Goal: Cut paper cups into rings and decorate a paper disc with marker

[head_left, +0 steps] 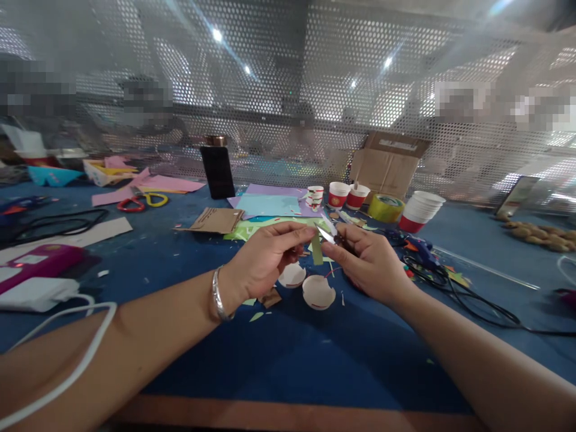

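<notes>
Bench: a blue-covered bench (288,366) runs under everything; both forearms reach in over its near edge, one from each side.
Blue sheet: the light blue sheet (267,205) lies flat beyond the hands, clear of both.
Left hand: this hand (263,258), a silver bracelet (218,294) at its wrist, has thumb and forefinger pinched together on the top of the green strip; the other fingers are curled in.
Right hand: this hand (375,264) is closed around the dark handles of the scissors, thumb on the near side.
Cup pieces: two pale cut-down cups, one (292,276) below the left fingers, the other (318,295) nearer the person and between the hands; neither is touched.
Scissors: the scissors (326,236) point left and slightly upward from the right hand; how far their blades are parted cannot be told.
Green strip: the narrow strip (318,252) hangs from the left fingertips, long axis close to upright, loose end down, above the cup pieces. The left hand has it; the right is just beside.
Crossing: the blade tip meets the strip's upper part, across its length, close by the left fingertips; whether the strip sits between the blades is unclear.
</notes>
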Demonstrator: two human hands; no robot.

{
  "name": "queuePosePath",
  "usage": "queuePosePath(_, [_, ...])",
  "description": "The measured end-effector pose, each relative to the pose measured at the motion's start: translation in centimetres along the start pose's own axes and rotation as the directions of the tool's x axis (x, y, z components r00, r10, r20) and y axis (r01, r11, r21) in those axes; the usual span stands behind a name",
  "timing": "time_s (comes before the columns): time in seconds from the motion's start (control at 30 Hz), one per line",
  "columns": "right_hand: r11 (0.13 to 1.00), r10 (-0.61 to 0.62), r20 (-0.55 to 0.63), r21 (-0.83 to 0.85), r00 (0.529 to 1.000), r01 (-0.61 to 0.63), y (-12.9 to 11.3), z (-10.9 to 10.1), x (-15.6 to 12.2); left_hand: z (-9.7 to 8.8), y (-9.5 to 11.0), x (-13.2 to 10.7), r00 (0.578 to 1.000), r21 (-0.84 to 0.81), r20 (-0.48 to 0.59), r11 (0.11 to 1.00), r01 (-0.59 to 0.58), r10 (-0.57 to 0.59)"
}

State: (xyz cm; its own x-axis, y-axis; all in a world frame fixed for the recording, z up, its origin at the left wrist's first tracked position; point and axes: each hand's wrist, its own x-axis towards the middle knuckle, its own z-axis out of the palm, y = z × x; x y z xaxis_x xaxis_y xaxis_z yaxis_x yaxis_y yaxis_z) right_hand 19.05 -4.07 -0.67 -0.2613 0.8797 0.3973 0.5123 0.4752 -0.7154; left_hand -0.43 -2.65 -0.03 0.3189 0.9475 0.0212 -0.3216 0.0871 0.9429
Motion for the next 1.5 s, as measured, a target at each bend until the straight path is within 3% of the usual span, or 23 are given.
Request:
queuePosePath(0.47, [0.994,-0.087,0.03,-0.062,0.996,0.089,-0.9,0.1,-0.3,1.1,-0.4,-0.5,0.995,-0.132,0.033,0.986,0.101,-0.098])
queuePosePath(0.97, [0.993,-0.079,0.022,-0.087,0.997,0.08,-1.2,0.2,-0.5,1.2,-0.5,-0.6,0.986,-0.187,0.024,0.968,0.168,-0.166])
queuePosePath(1.3, [0.994,-0.066,0.046,-0.085,0.997,0.069,-1.2,0.1,-0.5,0.9,-0.7,-0.5,0.993,-0.121,0.067,0.987,0.108,-0.101])
queuePosePath(1.5, [0.999,0.009,0.059,0.044,0.998,-0.011,-0.8,-0.2,-0.4,0.6,-0.6,-0.4,0.999,0.034,0.034,0.999,0.007,-0.008])
